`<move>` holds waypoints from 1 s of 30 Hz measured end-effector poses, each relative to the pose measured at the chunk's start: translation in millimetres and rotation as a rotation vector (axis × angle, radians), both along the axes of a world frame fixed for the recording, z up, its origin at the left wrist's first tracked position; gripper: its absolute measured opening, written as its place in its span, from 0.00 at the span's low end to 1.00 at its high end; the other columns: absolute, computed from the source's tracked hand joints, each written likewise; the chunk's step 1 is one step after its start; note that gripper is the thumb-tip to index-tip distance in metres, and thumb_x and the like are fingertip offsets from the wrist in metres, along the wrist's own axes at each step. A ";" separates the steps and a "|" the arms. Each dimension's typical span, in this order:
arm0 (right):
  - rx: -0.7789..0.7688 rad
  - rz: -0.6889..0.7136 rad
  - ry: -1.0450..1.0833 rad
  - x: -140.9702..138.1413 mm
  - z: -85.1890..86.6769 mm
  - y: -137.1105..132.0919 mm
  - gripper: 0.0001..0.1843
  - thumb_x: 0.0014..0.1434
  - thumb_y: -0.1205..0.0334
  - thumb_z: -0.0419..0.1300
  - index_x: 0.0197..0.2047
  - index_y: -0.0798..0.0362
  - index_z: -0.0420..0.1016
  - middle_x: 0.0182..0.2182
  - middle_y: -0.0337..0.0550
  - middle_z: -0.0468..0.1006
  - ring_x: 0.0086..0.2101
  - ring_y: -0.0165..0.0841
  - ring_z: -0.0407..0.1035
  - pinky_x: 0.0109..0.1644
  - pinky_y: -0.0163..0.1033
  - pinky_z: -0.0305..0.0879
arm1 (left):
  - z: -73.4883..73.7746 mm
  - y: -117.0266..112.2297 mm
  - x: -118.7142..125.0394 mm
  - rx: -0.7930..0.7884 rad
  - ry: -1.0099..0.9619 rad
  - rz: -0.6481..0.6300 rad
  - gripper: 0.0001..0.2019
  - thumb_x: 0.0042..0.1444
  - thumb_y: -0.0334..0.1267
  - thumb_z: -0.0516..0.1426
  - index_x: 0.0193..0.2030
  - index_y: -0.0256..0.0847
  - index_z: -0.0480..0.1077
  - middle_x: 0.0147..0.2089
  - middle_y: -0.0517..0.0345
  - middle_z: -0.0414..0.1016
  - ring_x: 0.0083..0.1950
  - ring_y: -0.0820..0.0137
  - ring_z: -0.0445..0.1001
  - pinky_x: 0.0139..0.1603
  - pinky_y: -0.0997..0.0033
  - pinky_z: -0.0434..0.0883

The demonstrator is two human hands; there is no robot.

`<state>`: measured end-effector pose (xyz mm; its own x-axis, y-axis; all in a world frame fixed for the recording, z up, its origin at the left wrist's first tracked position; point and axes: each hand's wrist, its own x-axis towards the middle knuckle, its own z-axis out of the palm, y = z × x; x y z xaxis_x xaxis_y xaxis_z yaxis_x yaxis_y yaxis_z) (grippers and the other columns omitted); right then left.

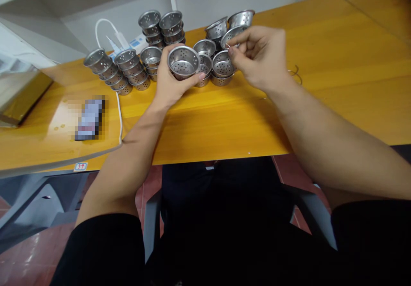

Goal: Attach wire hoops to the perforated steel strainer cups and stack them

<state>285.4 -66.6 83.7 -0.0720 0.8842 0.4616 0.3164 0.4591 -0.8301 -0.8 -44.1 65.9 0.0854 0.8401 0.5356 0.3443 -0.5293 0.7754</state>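
My left hand is closed around a small perforated metal cup, holding it tilted with its open mouth toward me. My right hand hovers just right of it, thumb and fingers pinched on a thin wire piece that is hard to make out. Both hands are above the orange table, right in front of loose perforated cups. Two thin wire rings lie on the table beside my right wrist.
Stacks of the same metal cups stand at the back left, back middle and back right. A white charger and cable run along the left. A blurred phone lies left. A gold box sits far left.
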 end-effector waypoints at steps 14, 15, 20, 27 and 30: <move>0.063 0.101 -0.020 -22.8 -2.6 -9.5 0.25 0.69 0.27 0.82 0.49 0.39 0.90 0.34 0.39 0.76 0.34 0.40 0.67 0.44 0.48 0.71 | -38.6 15.4 10.1 0.119 0.109 -0.241 0.49 0.62 0.79 0.83 0.75 0.57 0.70 0.74 0.51 0.81 0.79 0.44 0.86 0.86 0.44 0.82; 0.088 0.112 -0.033 -24.2 -5.9 -7.3 0.24 0.71 0.29 0.82 0.47 0.40 0.90 0.33 0.39 0.76 0.33 0.40 0.65 0.43 0.48 0.70 | -48.3 22.7 10.5 0.176 0.135 -0.289 0.52 0.65 0.84 0.79 0.79 0.57 0.67 0.76 0.49 0.79 0.79 0.44 0.85 0.86 0.43 0.81; 0.220 0.081 -0.088 -25.0 -18.8 4.8 0.13 0.75 0.45 0.84 0.43 0.40 0.91 0.30 0.36 0.79 0.31 0.38 0.64 0.38 0.48 0.69 | -86.6 54.6 10.9 0.317 0.237 -0.415 0.62 0.69 0.93 0.65 0.93 0.58 0.50 0.82 0.43 0.72 0.79 0.44 0.83 0.84 0.41 0.81; 0.201 0.062 -0.125 -24.0 -18.9 3.5 0.11 0.75 0.48 0.85 0.43 0.37 0.91 0.31 0.36 0.82 0.33 0.41 0.69 0.36 0.50 0.69 | -86.8 51.7 14.5 0.309 0.253 -0.396 0.62 0.69 0.92 0.67 0.92 0.58 0.51 0.80 0.43 0.74 0.78 0.43 0.84 0.82 0.42 0.81; 0.202 0.069 -0.102 -25.7 -20.7 4.9 0.09 0.74 0.51 0.85 0.43 0.37 0.91 0.31 0.37 0.81 0.31 0.40 0.67 0.36 0.50 0.70 | -83.4 48.1 15.2 0.311 0.255 -0.396 0.59 0.70 0.92 0.66 0.90 0.58 0.54 0.79 0.45 0.75 0.77 0.43 0.84 0.82 0.41 0.81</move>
<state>259.7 -61.7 63.0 -0.1848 0.7660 0.6157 0.3562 0.6361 -0.6845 14.4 3.9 -17.5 0.5212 0.5238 0.6738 0.2294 -0.8464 0.4805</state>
